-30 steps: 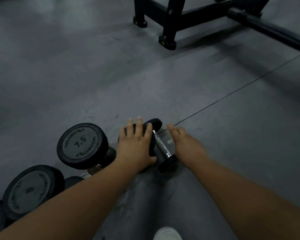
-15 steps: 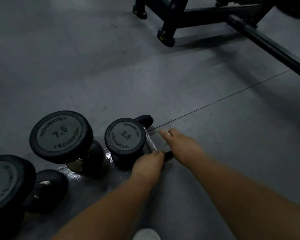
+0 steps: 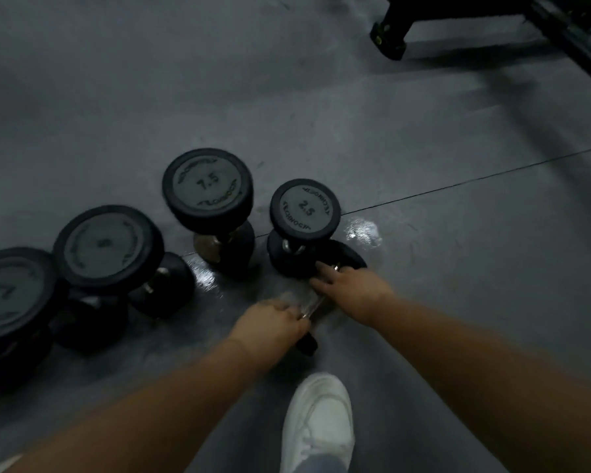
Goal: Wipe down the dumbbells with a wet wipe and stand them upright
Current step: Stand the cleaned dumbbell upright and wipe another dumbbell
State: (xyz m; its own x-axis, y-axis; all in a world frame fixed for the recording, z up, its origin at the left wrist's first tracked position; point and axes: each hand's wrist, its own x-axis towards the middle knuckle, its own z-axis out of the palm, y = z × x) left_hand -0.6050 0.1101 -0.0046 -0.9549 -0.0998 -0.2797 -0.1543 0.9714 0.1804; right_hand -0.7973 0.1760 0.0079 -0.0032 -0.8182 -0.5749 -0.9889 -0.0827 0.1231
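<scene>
A small black dumbbell (image 3: 350, 256) lies on the grey floor between my hands, its chrome handle pointing toward me. My left hand (image 3: 270, 324) grips the near end of that handle, and a pale wet wipe (image 3: 296, 298) shows blurred at its fingers. My right hand (image 3: 354, 288) rests with straight fingers on the handle by the far head. Just behind stands an upright dumbbell marked 2.5 (image 3: 304, 209). Left of it an upright 7.5 dumbbell (image 3: 207, 187) and two larger upright dumbbells (image 3: 108, 245) (image 3: 11, 291) form a row.
My white shoe (image 3: 318, 425) is planted just below the hands. Wet patches (image 3: 362, 230) shine on the floor (image 3: 151, 80) near the dumbbells. A black machine frame with a foot (image 3: 388, 40) and a bar (image 3: 574, 39) stands at the top right.
My left hand left the 2.5 dumbbell, which now stands upright, and took the near end of the lying one. My right hand slid toward its far head. The view swung left.
</scene>
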